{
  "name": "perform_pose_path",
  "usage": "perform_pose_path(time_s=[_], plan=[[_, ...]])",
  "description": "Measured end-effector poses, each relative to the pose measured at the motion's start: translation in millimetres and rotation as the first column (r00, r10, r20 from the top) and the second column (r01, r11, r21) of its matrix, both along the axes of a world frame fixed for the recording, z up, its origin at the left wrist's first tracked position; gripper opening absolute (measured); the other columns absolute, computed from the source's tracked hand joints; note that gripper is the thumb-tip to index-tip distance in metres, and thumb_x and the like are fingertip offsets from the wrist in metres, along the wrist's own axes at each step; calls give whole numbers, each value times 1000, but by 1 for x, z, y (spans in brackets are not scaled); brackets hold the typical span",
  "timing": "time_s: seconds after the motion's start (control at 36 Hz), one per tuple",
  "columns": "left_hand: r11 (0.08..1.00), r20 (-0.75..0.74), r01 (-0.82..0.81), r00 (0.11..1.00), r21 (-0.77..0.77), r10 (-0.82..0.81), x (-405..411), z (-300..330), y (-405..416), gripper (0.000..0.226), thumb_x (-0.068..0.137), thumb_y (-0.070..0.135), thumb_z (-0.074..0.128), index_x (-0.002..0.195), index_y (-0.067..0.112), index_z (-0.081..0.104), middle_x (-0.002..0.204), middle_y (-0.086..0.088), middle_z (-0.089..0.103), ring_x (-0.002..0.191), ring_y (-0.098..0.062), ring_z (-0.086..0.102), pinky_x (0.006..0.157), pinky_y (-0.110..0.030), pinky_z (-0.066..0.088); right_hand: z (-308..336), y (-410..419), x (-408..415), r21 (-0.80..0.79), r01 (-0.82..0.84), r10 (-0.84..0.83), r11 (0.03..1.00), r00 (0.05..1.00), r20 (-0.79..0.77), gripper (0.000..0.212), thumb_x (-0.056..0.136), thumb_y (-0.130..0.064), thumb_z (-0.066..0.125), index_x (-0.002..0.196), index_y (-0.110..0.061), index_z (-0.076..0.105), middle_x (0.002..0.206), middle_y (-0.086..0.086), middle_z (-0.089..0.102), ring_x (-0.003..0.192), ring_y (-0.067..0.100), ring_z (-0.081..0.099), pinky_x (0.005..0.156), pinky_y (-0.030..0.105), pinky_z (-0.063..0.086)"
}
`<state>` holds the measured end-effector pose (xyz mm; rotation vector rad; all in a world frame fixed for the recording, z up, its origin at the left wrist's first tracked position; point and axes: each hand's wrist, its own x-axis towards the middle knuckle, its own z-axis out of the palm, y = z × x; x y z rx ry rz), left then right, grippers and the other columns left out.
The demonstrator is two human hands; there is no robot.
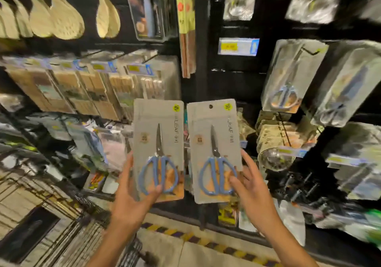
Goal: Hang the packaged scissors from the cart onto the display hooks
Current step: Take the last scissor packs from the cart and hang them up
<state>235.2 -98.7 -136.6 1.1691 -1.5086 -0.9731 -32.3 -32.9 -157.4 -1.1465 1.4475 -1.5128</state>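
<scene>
I hold two packaged scissors upright in front of the display. My left hand (132, 192) grips the lower part of the left scissors pack (158, 126), thumb over the blue handles. The right scissors pack (214, 130) is gripped at its lower right by my right hand (253, 190); a hang hole shows at its top. Both packs are grey cards with blue-handled scissors and a yellow sticker. More of the same scissors hang on a display hook (309, 51) at the upper right (288, 79).
Wooden spoons (61, 15) hang at the upper left, with chopstick packs (88, 85) below them. A price tag (238, 46) sits on the black panel. The wire cart (51, 215) is at the lower left. A striped floor strip (185, 235) runs along the shelf base.
</scene>
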Motion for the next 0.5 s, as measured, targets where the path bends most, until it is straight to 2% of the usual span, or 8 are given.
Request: perform_pose_path(time_s=[0.03, 0.08, 0.14, 0.17, 0.28, 0.39, 0.44, 0.5], plan=[[1000, -5, 5, 1000, -12, -6, -9, 4, 1, 99, 77, 15, 83, 148, 51, 24, 155, 29, 27, 142, 6, 26, 118, -31, 27, 3, 4, -8, -6, 1, -1, 1000, 1000, 0, 65, 100, -8, 55, 153, -38, 30, 136, -14, 63, 120, 8, 64, 91, 26, 58], [999, -8, 33, 999, -35, -33, -24, 12, 4, 97, 77, 18, 83, 147, 52, 24, 147, 41, 28, 132, 23, 30, 111, -19, 31, 9, 11, -21, -16, 12, -12, 1000, 1000, -9, 66, 101, -9, 54, 154, -39, 29, 138, -14, 61, 122, 7, 63, 92, 24, 57], [998, -33, 51, 998, -32, -52, -35, 18, 5, 97, 77, 19, 82, 145, 55, 23, 138, 51, 27, 121, 34, 30, 101, -4, 32, 14, 15, -32, -29, 36, -36, 999, 999, -7, 66, 100, -10, 55, 153, -39, 29, 136, -15, 62, 121, 8, 63, 96, 30, 56], [998, -42, 62, 997, -30, -63, -40, 20, 4, 98, 77, 18, 82, 147, 53, 23, 135, 55, 28, 119, 37, 29, 99, -3, 32, 16, 16, -37, -33, 47, -47, 998, 999, -5, 66, 99, -11, 55, 153, -39, 30, 135, -15, 63, 121, 8, 64, 96, 31, 56], [996, -47, 86, 995, -10, -86, -56, 36, 2, 97, 79, 16, 80, 148, 52, 22, 118, 67, 31, 113, 37, 33, 99, -10, 35, 20, 17, -50, -37, 74, -74, 997, 997, -13, 65, 100, -12, 56, 152, -42, 31, 136, -15, 62, 119, 6, 64, 89, 27, 58], [994, -36, 106, 994, -26, -107, -63, 47, -7, 100, 77, 22, 80, 152, 51, 21, 135, 54, 29, 115, 37, 31, 113, -27, 30, 26, 12, -55, -53, 86, -88, 995, 996, -34, 65, 100, -10, 56, 147, -49, 32, 136, -18, 62, 121, 6, 63, 93, 23, 55], [991, -10, 121, 993, -52, -121, -65, 52, -15, 102, 76, 26, 82, 153, 53, 21, 153, 37, 28, 136, 17, 32, 119, -38, 29, 26, 7, -56, -52, 95, -96, 994, 995, -28, 66, 100, -9, 55, 147, -48, 31, 136, -17, 61, 122, 6, 63, 91, 19, 54], [991, 0, 124, 992, -53, -124, -66, 53, -25, 102, 75, 28, 82, 152, 56, 20, 160, 27, 25, 147, 0, 27, 121, -46, 29, 26, 2, -57, -46, 106, -106, 993, 994, -18, 67, 100, -8, 55, 148, -48, 31, 136, -21, 61, 123, 5, 61, 93, 19, 54]])
